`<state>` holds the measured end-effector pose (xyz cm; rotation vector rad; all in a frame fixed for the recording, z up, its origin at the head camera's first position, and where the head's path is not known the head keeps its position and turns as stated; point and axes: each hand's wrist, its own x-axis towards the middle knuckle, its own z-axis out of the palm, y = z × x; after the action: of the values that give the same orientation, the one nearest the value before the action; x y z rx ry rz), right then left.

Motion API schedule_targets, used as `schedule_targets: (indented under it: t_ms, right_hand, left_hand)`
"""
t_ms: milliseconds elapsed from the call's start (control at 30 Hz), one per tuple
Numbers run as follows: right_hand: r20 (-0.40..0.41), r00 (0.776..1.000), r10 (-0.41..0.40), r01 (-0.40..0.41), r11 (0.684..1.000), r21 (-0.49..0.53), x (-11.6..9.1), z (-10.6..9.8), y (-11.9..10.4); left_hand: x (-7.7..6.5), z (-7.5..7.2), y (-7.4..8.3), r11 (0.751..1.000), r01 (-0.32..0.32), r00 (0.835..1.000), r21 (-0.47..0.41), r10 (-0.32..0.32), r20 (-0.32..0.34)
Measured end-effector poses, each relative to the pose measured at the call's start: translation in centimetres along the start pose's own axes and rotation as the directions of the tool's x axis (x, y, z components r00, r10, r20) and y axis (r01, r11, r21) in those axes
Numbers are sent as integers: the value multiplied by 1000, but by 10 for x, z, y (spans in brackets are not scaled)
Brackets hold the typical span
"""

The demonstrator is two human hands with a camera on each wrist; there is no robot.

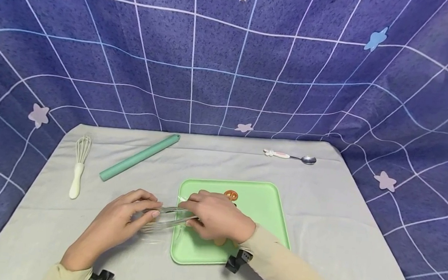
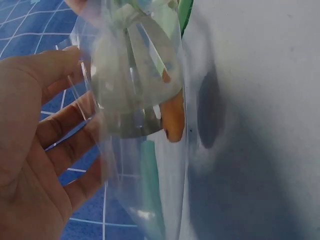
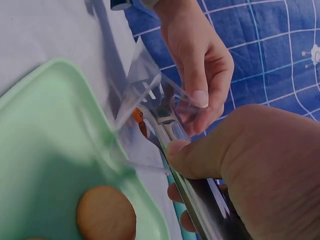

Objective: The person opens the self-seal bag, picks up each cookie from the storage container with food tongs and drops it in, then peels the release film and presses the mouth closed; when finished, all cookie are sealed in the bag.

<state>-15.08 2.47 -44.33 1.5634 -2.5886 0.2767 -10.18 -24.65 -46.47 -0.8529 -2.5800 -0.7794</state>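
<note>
My right hand (image 1: 219,215) grips a pair of metal tongs (image 3: 192,200) above the left edge of a green tray (image 1: 267,215). The tongs' broad ends reach left into a clear plastic bag (image 2: 132,185). Between those ends, an orange-brown piece (image 2: 174,117), perhaps a cookie, shows in the left wrist view; its full shape is hidden. With thumb and fingers, my left hand (image 1: 121,217) holds the bag by its edge, just left of the tray. A round tan cookie (image 3: 106,214) lies on the tray, as does an orange pretzel-shaped piece (image 1: 230,195). My right hand covers part of the tray.
A white-handled whisk (image 1: 79,167) lies at the far left of the grey cloth-covered table (image 1: 327,238). Beside it is a green stick (image 1: 139,157). Toward the back right rests a spoon (image 1: 289,157) with a pink-and-white handle. A blue grid-patterned curtain (image 1: 213,81) hangs behind.
</note>
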Motion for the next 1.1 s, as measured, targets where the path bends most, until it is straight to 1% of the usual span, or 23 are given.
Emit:
schedule_targets:
  t_ms: [67,167,300,400,567,600,733,833,933,1100]
  right_hand:
    - [-4,1000,2,-2,1000,-10,2,0,-2]
    - [-9,1000,1,-1,1000,-22,5,-1,-5]
    - [3,1000,-3,3,999,-37,9,0,-8]
    - [16,1000,0,0,999,-46,10,0,-9]
    - [23,1000,12,-11,999,-47,6,0,-9]
    - [24,1000,16,-15,999,-44,4,-1,-9]
    - [31,999,38,-37,999,-28,-6,-5,-4]
    - [26,998,64,-63,998,-5,-19,-8,2]
    - [7,996,94,-94,995,22,-36,-10,12]
    - [-62,987,148,-145,988,42,-71,-21,32]
  left_hand:
    - [0,0,1,1000,-6,1000,-1,6,-9]
    - [1,0,1,1000,-28,999,6,28,-43]
    - [1,1,1,998,-58,995,6,58,-77]
    - [1,1,0,999,-41,997,-2,41,-65]
    - [-2,2,-1,1000,18,1000,8,-18,-19]
    - [-3,2,-1,1000,22,1000,8,-22,-16]
    - [-3,3,-3,999,41,999,11,-41,0]
    - [-2,4,-4,998,57,998,10,-57,11]
    - [-2,4,-4,998,63,998,6,-63,16]
    - [-2,7,-5,998,65,998,-2,-65,6]
